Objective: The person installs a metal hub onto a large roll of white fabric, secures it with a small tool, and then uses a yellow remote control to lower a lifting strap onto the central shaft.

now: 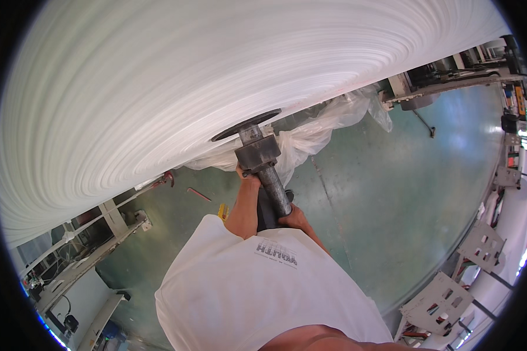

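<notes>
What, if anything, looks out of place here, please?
Clear plastic sheeting is bunched untidily by the white roll, beyond the shaft, and a thin red bar lies loose on the green floor, perhaps dropped.

I can see loads of shiny green floor (386, 187) from my end, with crumpled clear plastic (310, 134) bunched up toward the top. Left of that I've got a thin reddish bar (199, 194) lying loose, plus some small yellow thing (223, 211) I can't make out. Slotted pale plates (438, 302) line my lower right.
</notes>
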`<action>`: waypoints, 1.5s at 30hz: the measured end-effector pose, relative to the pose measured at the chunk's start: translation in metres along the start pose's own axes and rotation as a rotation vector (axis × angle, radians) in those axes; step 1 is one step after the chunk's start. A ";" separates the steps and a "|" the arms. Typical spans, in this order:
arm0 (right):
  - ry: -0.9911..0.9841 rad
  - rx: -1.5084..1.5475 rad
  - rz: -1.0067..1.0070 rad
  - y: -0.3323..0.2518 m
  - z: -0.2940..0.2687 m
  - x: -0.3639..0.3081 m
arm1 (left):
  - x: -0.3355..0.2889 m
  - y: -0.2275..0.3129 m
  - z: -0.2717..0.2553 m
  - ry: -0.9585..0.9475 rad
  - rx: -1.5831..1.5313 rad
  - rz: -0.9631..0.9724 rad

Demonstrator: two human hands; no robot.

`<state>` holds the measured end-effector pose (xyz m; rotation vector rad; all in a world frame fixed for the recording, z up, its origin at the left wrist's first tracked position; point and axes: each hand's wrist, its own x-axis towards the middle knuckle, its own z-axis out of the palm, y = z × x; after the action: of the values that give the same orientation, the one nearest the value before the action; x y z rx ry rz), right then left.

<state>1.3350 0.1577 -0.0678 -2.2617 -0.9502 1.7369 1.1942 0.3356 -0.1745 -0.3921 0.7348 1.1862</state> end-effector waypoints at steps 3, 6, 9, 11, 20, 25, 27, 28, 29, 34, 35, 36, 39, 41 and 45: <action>0.022 0.025 0.037 -0.016 -0.001 0.000 | 0.003 0.007 0.014 -0.012 0.016 0.005; 0.053 -0.039 -0.024 -0.002 0.009 -0.008 | -0.011 0.011 0.023 0.006 0.025 0.012; 0.051 -0.069 0.033 -0.006 0.004 0.001 | 0.023 0.035 0.046 -0.021 0.042 0.018; 0.063 -0.058 0.077 -0.007 0.007 0.000 | 0.032 0.039 0.055 -0.011 0.094 0.018; 0.105 -0.046 0.007 0.009 0.007 -0.001 | 0.035 0.034 0.049 0.036 0.107 0.036; 0.155 -0.079 -0.079 0.016 0.009 0.001 | -0.003 0.028 0.007 0.231 0.251 0.024; 0.224 -0.119 -0.167 0.020 0.014 0.003 | -0.062 0.007 0.006 0.192 0.624 -0.006; 0.222 -0.111 -0.174 0.025 0.015 0.008 | -0.090 -0.002 -0.001 0.183 0.803 -0.014; 0.208 -0.107 -0.186 0.029 0.021 0.014 | -0.112 -0.005 -0.021 0.185 0.994 0.053; 0.053 0.014 -0.179 0.025 0.033 0.009 | -0.190 0.062 -0.154 0.446 1.666 0.303; 0.075 -0.010 -0.182 0.028 0.036 0.012 | -0.211 0.089 -0.177 0.564 1.712 0.300; 0.119 -0.042 -0.200 0.031 0.040 0.013 | -0.235 0.120 -0.203 0.680 1.751 0.282; 0.463 -0.243 -0.562 0.028 0.055 -0.014 | -0.301 0.186 -0.293 1.046 1.538 0.071; 0.676 -0.515 -0.762 -0.010 0.060 -0.048 | -0.326 0.205 -0.332 1.170 1.206 0.071; 0.287 -0.309 -0.780 -0.039 0.104 -0.066 | -0.328 0.217 -0.443 1.180 0.841 0.107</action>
<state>1.2156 0.1252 -0.0290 -1.8045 -1.7928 0.9554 0.7938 -0.0966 -0.2395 -0.3073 2.1863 0.5417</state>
